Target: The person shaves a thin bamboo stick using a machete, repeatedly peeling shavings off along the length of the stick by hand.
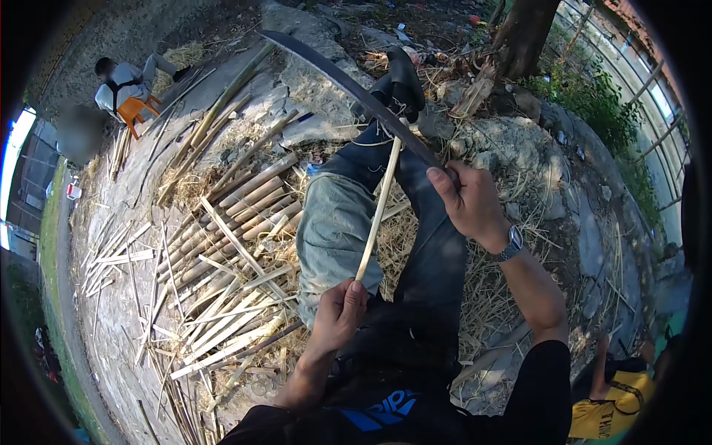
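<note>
Over on the far left, a seated person (124, 81) leaned back on an orange chair (133, 111), well apart from the work. Pale split strips (122, 256) lay scattered across the ground, and next to them came a bank of round poles (252, 193), side by side and slanting up to the right, with more split pieces heaped over their near end.

Then the left hand (340, 311): fingers closed, thumb pressed on top, pinching the lower end of a slim pale strip (380, 208). That strip stood out between the wearer's legs, its long axis running away from the body and tipping a little to the right, its far end pointing towards the dark shoes (404, 78). A greyish-green cloth (334, 226) covered the left leg, just beside the strip.

And there was the long curved blade (348, 87), sweeping from the right hand (475, 204) up and to the left, tip aimed at the far left, crossing at the strip's far end; whether the two touched, the view could not tell. The right hand's fingers were clenched round the blade's near end, thumb laid along it, a metal watch (512, 243) on the wrist.

Beyond rose a tree trunk (523, 37), and at lower right showed a yellow garment (612, 408).
</note>
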### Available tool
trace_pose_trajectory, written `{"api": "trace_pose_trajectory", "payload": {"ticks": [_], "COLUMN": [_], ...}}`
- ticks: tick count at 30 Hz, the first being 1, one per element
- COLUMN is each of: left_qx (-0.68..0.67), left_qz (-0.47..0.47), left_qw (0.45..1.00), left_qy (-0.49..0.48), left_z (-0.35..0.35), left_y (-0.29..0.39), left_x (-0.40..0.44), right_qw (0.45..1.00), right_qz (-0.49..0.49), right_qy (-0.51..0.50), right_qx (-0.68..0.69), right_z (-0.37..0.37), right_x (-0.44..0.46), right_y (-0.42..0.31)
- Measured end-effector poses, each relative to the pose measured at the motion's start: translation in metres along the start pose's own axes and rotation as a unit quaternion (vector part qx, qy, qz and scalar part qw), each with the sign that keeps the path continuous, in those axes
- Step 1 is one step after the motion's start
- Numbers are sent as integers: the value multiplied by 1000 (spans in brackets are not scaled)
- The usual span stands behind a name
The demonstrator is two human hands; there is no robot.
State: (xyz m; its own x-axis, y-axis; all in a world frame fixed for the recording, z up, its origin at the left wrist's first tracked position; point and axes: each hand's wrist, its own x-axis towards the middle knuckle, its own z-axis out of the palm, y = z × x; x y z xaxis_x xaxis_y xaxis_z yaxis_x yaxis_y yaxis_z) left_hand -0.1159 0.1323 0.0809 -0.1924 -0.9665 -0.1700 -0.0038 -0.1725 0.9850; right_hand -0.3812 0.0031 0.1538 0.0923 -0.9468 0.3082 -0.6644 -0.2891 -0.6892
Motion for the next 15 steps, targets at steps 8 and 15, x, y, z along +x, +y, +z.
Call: {"api": "trace_pose_trajectory", "payload": {"ticks": [8, 15], "left_qx": [-89, -39], "left_qz": [-35, -35], "left_qw": [992, 996], "left_qy": [-82, -77], "left_z": [-7, -18], "left_y": [-8, -12], "left_x": [-11, 3], "right_qw": [993, 977], "right_qz": [65, 113], "right_qy": [29, 47], "right_qx": [-90, 174], "right_z": [-14, -17], "right_x": [43, 0], "right_y": [51, 29]}}
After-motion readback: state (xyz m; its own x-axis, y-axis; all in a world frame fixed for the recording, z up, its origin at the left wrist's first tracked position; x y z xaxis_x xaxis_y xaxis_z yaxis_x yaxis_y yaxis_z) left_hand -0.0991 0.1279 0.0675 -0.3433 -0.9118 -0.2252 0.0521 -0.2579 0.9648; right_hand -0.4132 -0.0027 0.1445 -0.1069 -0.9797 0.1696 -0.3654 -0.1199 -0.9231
